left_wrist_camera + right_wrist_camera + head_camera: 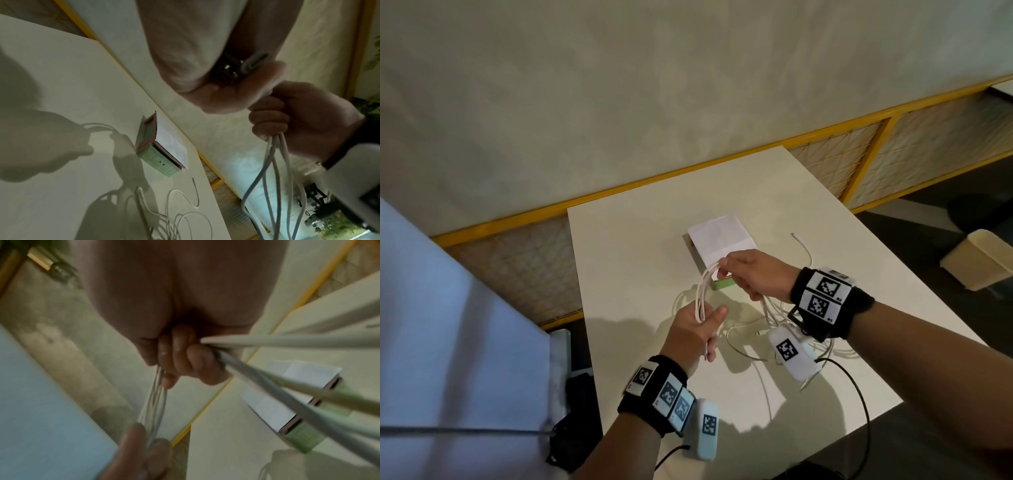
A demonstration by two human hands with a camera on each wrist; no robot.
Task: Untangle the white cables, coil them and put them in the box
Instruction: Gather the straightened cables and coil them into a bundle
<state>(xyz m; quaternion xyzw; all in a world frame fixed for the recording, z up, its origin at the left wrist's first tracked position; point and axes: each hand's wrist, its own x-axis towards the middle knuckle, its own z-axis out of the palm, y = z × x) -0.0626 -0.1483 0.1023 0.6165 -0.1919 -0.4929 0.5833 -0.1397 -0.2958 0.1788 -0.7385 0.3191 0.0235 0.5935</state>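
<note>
No words, brands or numbers are showing clearly enough to read. The wrist bands (822,298) are carrying black-and-white square code markers, and tiny characters are sitting at the marker corners, too small to make out. The sheet of paper (720,240) on the box is showing only faint, blurred print

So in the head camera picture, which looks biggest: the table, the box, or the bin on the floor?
1. Table, by far.
2 and 3. Box with its paper cover and bin look about alike; the hand hides part of the box, so no ranking.
</note>
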